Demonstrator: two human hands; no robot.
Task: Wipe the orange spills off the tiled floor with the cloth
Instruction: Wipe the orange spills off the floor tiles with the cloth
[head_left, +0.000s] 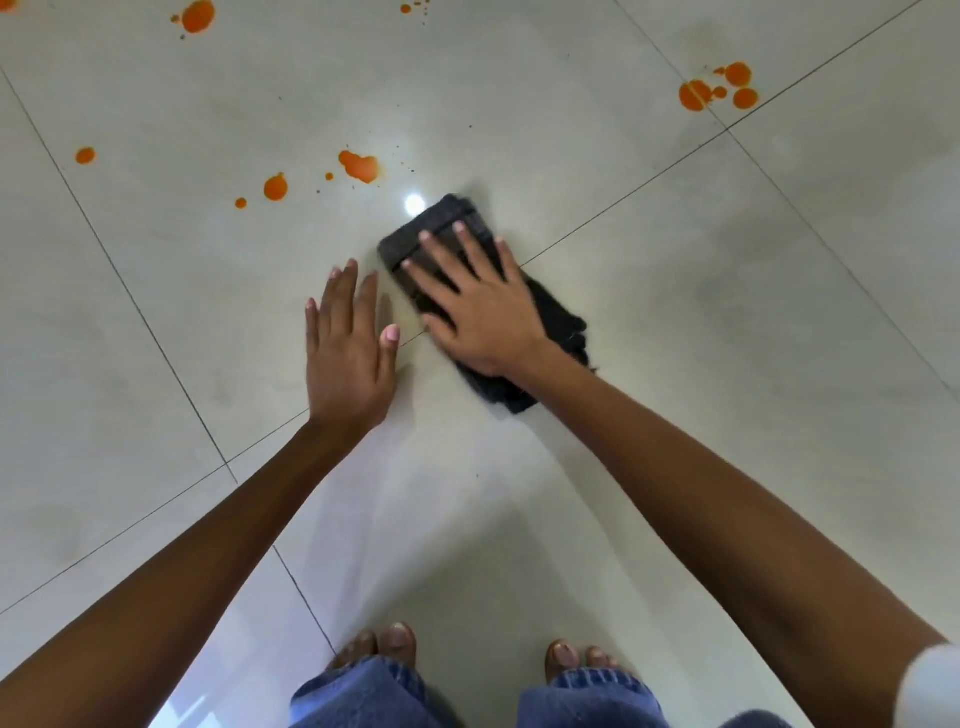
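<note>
A dark grey folded cloth (441, 223) lies on the glossy pale tiled floor (675, 322). My right hand (478, 306) presses flat on the cloth with its fingers spread. My left hand (348, 348) rests flat on the bare tile just left of the cloth, fingers apart, holding nothing. Orange spills dot the floor beyond the hands: a blotch (361, 166) a short way up and left of the cloth, smaller drops (275, 188) further left, a cluster (719, 89) at the upper right, and a large spot (198, 15) at the top left.
My bare feet (395, 642) and blue jeans (363, 691) show at the bottom edge. Dark grout lines (623, 200) cross the floor diagonally. A bright light reflection (414, 203) sits beside the cloth's far end.
</note>
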